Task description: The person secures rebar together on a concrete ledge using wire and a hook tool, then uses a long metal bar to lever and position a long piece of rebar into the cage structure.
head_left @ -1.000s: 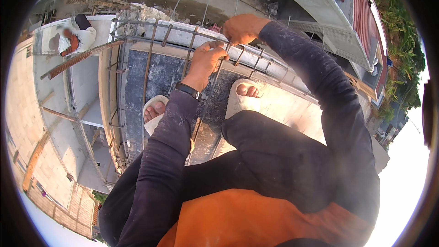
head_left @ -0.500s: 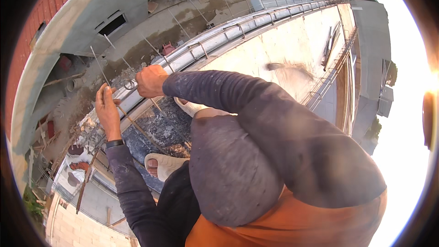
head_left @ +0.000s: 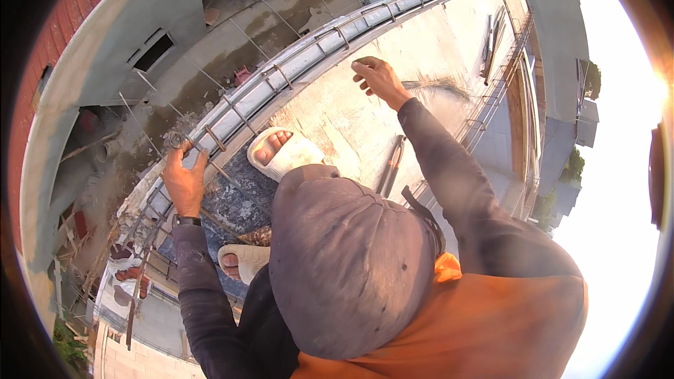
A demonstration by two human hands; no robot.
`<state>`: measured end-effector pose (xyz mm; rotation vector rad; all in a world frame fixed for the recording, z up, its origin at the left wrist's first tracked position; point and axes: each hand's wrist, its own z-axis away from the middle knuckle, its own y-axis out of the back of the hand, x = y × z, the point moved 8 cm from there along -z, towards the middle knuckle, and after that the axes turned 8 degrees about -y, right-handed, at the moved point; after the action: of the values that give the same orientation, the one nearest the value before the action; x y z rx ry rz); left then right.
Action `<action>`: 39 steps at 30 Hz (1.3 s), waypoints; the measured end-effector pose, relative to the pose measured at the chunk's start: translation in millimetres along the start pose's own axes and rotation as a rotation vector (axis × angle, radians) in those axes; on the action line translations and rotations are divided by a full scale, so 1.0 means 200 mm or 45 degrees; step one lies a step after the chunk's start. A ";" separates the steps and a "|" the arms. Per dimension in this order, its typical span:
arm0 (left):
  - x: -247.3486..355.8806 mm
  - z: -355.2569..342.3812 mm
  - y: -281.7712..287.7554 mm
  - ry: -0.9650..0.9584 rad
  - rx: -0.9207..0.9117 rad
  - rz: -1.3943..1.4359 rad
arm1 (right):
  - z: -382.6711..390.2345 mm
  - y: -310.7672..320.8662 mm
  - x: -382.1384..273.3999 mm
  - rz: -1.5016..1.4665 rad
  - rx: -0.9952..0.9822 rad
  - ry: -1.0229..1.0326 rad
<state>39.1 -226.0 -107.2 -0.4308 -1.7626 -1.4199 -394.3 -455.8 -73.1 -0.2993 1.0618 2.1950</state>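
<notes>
My left hand [head_left: 184, 184], with a dark band at its wrist, is at the roof-edge rebar cage [head_left: 214, 137]. At its fingertips is a small coil of thin wire [head_left: 175, 140], which the fingers appear to grip; part of the grip is hidden. My right hand [head_left: 381, 81] is raised over the pale boards [head_left: 421, 49], fingers loosely bent and apart, nothing visible in it. Just beyond that hand lies a bundle of thin wires [head_left: 446, 86]. A long-handled hand tool with dark and red handles [head_left: 392, 165] rests on the boards below my right forearm.
Beside the rebar, the roof edge drops to a rubble-strewn yard [head_left: 168, 123]. Thin rods [head_left: 274, 14] stick out over it. A dark, stained sheet [head_left: 235, 193] lies by my sandalled feet. Several dark bars [head_left: 491, 45] and another rebar cage [head_left: 502, 91] lie along the right side.
My right hand has left the rebar and my left hand, swinging right and away over the boards. The wire coil, earlier between both hands, is now at my left fingertips. The view has shifted.
</notes>
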 end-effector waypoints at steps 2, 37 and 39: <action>-0.01 0.02 -0.01 -0.052 0.114 -0.062 | -0.02 0.21 0.46 0.259 0.039 -0.231; -0.24 0.03 0.00 0.011 -0.101 -0.019 | 0.57 -0.54 -0.68 0.405 -0.905 0.044; -0.24 0.04 -0.02 -0.039 -0.035 -0.080 | 0.73 -0.77 -1.08 0.858 -0.865 0.496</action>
<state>63.6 -209.1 -146.5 -0.4164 -1.7969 -1.4902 -120.4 -378.4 27.2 -0.7836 0.6016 3.1762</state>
